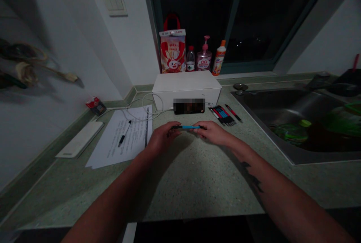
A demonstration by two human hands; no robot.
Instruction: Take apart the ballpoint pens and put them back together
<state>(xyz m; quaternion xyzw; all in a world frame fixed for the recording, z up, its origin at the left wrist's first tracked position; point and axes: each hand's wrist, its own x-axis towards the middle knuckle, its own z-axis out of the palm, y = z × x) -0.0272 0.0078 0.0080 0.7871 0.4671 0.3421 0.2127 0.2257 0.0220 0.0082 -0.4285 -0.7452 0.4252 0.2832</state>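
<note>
A blue and black pen [187,127] is held level above the counter, between my two hands. My left hand [163,135] pinches its left end, and my right hand [210,132] grips the right end. Just beyond stands a phone [188,107], propped against a white box [186,85] with a white cable plugged in at its left. To the right of the phone lies a row of several pens [222,115] in blue, red and black. One more red and black pen [233,113] lies slightly apart from that row.
Printed sheets [113,151] lie at left with a pen [124,134] on them, beside a white flat box [80,139]. A steel sink [262,137] borders the counter [191,183] at right. Behind the white box stand a red bag [173,53] and several bottles [204,56].
</note>
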